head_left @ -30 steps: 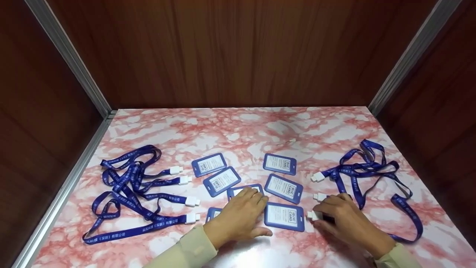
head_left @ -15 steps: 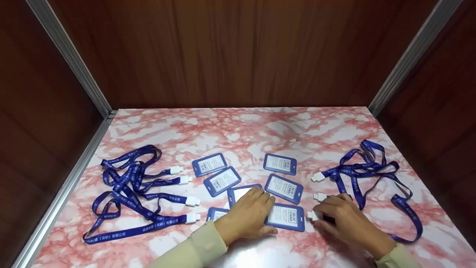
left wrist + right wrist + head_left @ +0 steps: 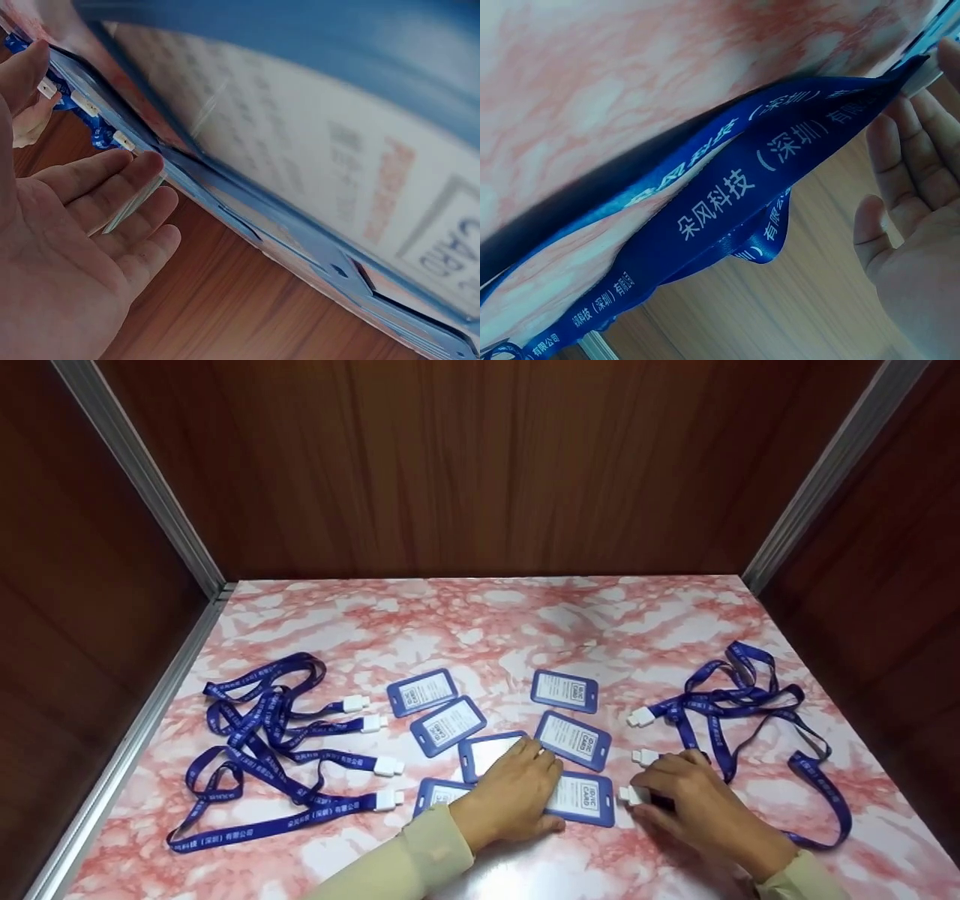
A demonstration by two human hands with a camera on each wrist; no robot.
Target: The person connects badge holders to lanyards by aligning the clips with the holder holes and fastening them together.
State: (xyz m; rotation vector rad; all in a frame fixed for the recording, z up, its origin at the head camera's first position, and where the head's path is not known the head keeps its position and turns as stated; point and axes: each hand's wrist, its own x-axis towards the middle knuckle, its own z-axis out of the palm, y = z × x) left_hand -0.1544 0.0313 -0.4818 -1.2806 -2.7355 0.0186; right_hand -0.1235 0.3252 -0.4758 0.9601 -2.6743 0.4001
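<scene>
Left hand (image 3: pixel 514 791) slightly rightward, palm-down

A pink-and-white marbled table (image 3: pixel 480 622) with a bright patch of glare near its front edge. Dark brown wood-grain back panel (image 3: pixel 450 465), left panel (image 3: pixel 60 585) and right panel (image 3: pixel 877 585) enclose it; silver metal posts (image 3: pixel 142 472) line both back corners, and a metal rail (image 3: pixel 141 735) follows the left edge.

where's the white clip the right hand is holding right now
In the head view, the white clip is right of centre, pinched by the right hand, just right of the front-right blue card holder.
</scene>
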